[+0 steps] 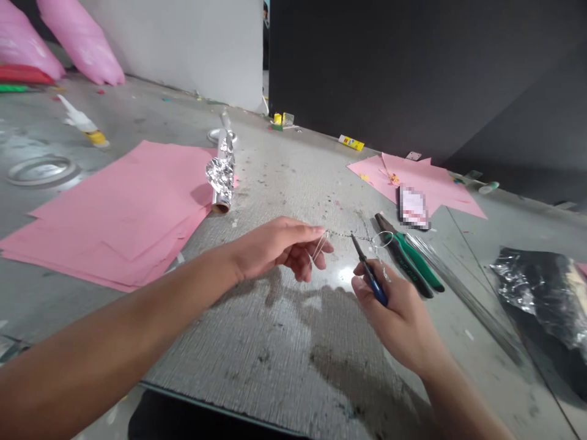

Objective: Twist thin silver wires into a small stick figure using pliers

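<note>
A twisted wire (348, 234) is stretching almost level between the hands, its long axis running left to right above the middle of the worktop (257, 348), with a thin loop at each end. The left hand (279, 250) is pinching one loop between thumb and fingertips. The right hand (394, 311) is curling around blue-handled pliers (370, 275), their tips pointing up and meeting the wire near its middle. Green-handled pliers (408, 260) are lying just beside the right hand.
</note>
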A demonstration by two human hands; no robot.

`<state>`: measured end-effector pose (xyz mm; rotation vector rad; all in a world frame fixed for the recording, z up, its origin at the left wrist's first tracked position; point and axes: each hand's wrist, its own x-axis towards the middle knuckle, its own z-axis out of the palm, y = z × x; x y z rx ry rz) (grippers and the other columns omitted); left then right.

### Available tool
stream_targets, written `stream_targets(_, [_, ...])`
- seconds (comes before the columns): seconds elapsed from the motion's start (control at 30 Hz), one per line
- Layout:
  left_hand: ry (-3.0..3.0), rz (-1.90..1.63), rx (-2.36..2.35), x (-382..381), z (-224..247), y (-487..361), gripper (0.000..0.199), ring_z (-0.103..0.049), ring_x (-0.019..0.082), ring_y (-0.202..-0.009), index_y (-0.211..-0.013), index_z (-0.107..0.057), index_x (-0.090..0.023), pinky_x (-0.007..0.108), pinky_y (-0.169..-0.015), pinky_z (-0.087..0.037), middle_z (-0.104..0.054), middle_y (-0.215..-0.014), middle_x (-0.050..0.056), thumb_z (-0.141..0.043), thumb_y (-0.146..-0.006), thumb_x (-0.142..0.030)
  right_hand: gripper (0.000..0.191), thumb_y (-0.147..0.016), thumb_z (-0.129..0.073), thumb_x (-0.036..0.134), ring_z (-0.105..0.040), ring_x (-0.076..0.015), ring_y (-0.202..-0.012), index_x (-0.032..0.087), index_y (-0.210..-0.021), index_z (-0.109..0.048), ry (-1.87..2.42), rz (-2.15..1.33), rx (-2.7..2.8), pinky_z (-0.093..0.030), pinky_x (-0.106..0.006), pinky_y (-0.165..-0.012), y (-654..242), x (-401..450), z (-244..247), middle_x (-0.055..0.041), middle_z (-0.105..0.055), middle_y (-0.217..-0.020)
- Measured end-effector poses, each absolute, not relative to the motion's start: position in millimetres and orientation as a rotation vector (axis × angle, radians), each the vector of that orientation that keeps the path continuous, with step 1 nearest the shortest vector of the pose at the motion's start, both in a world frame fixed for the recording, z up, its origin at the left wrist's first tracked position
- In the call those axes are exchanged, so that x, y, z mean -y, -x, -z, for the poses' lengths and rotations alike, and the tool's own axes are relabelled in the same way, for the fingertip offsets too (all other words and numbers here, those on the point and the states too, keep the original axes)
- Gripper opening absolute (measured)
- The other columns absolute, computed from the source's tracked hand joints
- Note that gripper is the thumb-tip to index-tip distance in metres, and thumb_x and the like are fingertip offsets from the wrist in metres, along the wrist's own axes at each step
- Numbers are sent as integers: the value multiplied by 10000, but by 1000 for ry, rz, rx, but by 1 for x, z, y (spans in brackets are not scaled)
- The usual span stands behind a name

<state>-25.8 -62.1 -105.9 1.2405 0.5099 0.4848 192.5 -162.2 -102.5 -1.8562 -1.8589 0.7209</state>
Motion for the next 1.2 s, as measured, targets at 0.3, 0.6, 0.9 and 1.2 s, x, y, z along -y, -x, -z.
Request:
stream_targets(0.3, [-721, -553, -640, 67, 108, 16, 361, -649, 135, -577, -790, -753, -128, 256, -571, -549, -727, -720, 82, -668, -848, -474, 207, -927, -449, 412, -431, -140, -549, 224, -849, -489, 1837, -654, 1932, -325, -287, -517, -190, 161, 107, 30, -477, -619])
stream_targets(0.6, [-772, -579, -696, 64, 110, 19, 253, -657, 115, -605, -789, -732, -113, 222, -591, -543, -732, -749, 74, -766, -785, -364, 180, -912, -469, 397, -468, -146, -534, 223, -871, -490, 1843, -548, 1998, -318, -275, -508, -193, 161, 112, 20, -519, -618])
stream_targets(0.9, [-1034, -735, -838, 69, 104, 16, 144, -685, 103, -612, -806, -716, -127, 243, -646, -557, -760, -817, 67, -700, -842, -266, 255, -928, -434, 462, -464, -145, -531, 230, -828, -463, 1879, -587, 1971, -319, -273, -509, -194, 160, 111, 29, -507, -602])
stream_targets(1.2, [-2392, -1285, -1132, 82, 116, 11, 145, -703, 171, -673, -895, -692, -142, 296, -629, -518, -754, -755, 54, -564, -925, -202, 274, -925, -452, 459, -425, -130, -506, 230, -775, -449, 1920, -598, 1920, -293, -258, -487, -186, 161, 112, 44, -473, -572])
